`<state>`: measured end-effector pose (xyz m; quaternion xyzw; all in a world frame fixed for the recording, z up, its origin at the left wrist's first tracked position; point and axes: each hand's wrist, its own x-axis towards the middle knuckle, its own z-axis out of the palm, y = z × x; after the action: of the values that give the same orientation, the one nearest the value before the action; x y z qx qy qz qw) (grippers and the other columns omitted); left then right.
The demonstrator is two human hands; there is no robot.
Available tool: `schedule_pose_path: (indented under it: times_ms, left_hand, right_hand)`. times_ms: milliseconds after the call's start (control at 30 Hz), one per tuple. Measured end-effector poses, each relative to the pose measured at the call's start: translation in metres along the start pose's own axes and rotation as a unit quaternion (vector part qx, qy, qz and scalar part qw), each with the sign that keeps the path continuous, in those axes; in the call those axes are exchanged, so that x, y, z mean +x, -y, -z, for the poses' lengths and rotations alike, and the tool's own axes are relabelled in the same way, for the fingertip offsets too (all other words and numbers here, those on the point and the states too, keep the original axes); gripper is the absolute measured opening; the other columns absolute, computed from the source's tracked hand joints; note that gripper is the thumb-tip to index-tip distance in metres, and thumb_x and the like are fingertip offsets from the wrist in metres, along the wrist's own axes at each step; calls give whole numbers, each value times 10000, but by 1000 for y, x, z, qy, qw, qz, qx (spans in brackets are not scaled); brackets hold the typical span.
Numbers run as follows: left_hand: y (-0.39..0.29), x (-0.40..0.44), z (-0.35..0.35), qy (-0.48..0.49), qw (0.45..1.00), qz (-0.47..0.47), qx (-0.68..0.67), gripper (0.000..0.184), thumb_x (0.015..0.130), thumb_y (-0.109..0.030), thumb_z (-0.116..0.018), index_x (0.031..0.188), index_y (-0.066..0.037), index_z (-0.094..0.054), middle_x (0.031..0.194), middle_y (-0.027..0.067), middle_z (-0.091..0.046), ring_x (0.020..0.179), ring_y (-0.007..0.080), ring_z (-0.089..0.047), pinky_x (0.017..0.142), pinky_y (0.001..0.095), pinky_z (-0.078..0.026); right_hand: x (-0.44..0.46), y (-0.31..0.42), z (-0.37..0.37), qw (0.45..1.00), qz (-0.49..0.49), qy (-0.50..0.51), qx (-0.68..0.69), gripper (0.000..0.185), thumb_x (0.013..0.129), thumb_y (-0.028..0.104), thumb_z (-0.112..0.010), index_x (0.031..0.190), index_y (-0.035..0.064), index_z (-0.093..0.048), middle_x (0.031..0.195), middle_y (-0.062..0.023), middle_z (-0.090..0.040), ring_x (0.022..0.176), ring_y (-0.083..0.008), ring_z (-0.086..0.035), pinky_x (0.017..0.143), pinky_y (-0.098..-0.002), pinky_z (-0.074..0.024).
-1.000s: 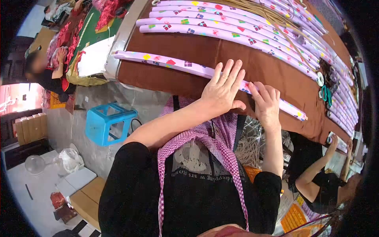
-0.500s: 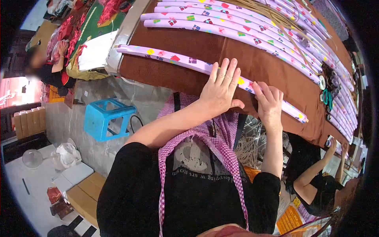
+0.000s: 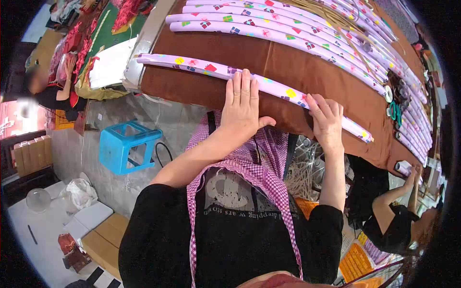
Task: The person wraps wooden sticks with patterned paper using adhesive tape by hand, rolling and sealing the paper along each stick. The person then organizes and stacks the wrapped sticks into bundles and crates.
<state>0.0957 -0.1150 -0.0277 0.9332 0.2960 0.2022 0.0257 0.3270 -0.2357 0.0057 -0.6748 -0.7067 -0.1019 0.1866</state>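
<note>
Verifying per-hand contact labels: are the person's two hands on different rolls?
No, the left hand lies flat over the same lilac roll that the right hand has its fingers on.

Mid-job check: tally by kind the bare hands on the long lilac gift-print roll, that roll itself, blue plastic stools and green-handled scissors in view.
Long lilac gift-print roll: 1
Bare hands on it, left hand and right hand: 2
Blue plastic stool: 1
Green-handled scissors: 1
Total: 5
</note>
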Motion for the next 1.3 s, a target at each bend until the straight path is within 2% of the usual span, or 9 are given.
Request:
schedule_pose_path:
  times_ms: [67,433,500,600,767,867,1000,1100,1300]
  left_hand:
    - [1,-3,0,-4,1000,7,9,1147,721,-680,-604,1406,190,-303,1514,385,-225,1430,511,-208,1174,589,-171]
    - [10,-15,17,-5,999,16,32,1072,789,-683,-532,1382,191,-350,1513,370,-250,1437,498,-208,1175,571,-163]
    - [2,-6,22,-20,999,3,26,1023,808,-676,-518,1388,155,-382,1517,342,-275,1430,486,-240,1165,583,-176]
    - [-13,15,14,-15,996,-91,-11,903,821,-651,-528,1416,22,-443,1520,267,-337,1409,457,-305,1142,601,-211]
    - [-11,15,-1,6,993,-115,-22,856,808,-618,-569,1404,-9,-480,1521,256,-345,1408,455,-305,1138,607,-214]
    - [-8,12,2,21,995,-101,-8,834,772,-597,-640,1443,-132,-466,1550,235,-306,1428,437,-273,1146,605,-196]
    - [-2,4,5,13,994,-108,-12,863,750,-582,-671,1476,-180,-435,1562,232,-286,1429,431,-271,1147,604,-197]
    - [-2,6,3,15,994,-109,-16,872,759,-585,-655,1482,-156,-423,1552,229,-307,1432,439,-262,1144,617,-202]
    - [0,7,0,3,994,-109,-19,856,740,-574,-682,1459,-170,-456,1554,228,-301,1427,432,-272,1141,612,-208]
  right_hand:
    - [0,0,0,1000,1,-1,-1,505,783,0,-661,1275,105,-620,1221,-56,-619,1000,-257,-564,903,-403,-420]
    - [-3,-1,-4,1000,9,-16,-22,513,754,26,-683,1255,123,-628,1197,-37,-624,993,-248,-560,905,-402,-418]
    - [-3,-1,-4,1000,7,-16,-24,518,747,30,-689,1253,129,-629,1197,-37,-622,993,-246,-561,899,-404,-419]
    - [-2,0,-2,1000,6,-18,-18,528,739,32,-694,1254,134,-632,1203,-35,-618,995,-245,-560,897,-404,-419]
    - [-5,-2,-3,1000,5,-11,-16,515,745,40,-688,1248,141,-640,1208,-32,-617,1004,-248,-558,897,-404,-417]
    - [-5,-2,-3,1000,5,-12,-18,507,748,50,-689,1245,139,-642,1209,-30,-617,1004,-250,-558,895,-406,-418]
    - [-4,-2,-3,1000,2,-10,-22,499,751,58,-692,1242,135,-643,1207,-32,-617,1008,-243,-559,900,-406,-417]
    - [-4,-2,0,1000,4,-1,-20,524,765,71,-693,1280,131,-617,1231,-40,-610,1024,-247,-554,919,-413,-412]
    - [15,8,24,997,4,73,-1,642,777,152,-715,1390,135,-525,1407,-77,-527,1243,-292,-496,1028,-457,-365]
